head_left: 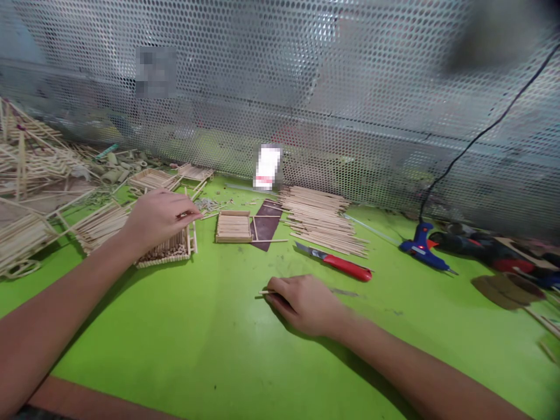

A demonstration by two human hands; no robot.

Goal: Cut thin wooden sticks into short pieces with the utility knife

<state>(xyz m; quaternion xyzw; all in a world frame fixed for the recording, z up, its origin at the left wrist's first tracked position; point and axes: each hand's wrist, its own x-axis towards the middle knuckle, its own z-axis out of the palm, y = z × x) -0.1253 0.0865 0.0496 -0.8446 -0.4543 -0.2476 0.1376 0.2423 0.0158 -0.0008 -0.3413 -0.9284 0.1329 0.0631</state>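
Note:
My left hand (163, 217) is pinched at the left, above a small box-like frame of sticks (168, 254). A thin wooden stick (210, 216) juts from its fingertips. Lower on the green tabletop, my right hand (308, 303) is closed around another short thin stick (263, 292), whose end pokes out to the left. Between and beyond the hands sits a small tray built of sticks (234, 226), with a stick frame (268, 228) beside it on a dark brown sheet (266, 219). A red utility knife (345, 266) lies just past my right hand.
Loose sticks (324, 219) are heaped at the back. A blue glue gun (422, 248) with a black cord rests at right, near dark tools (481, 248). Stick structures (30, 151) crowd the left. A perforated metal screen (297, 87) closes off the back.

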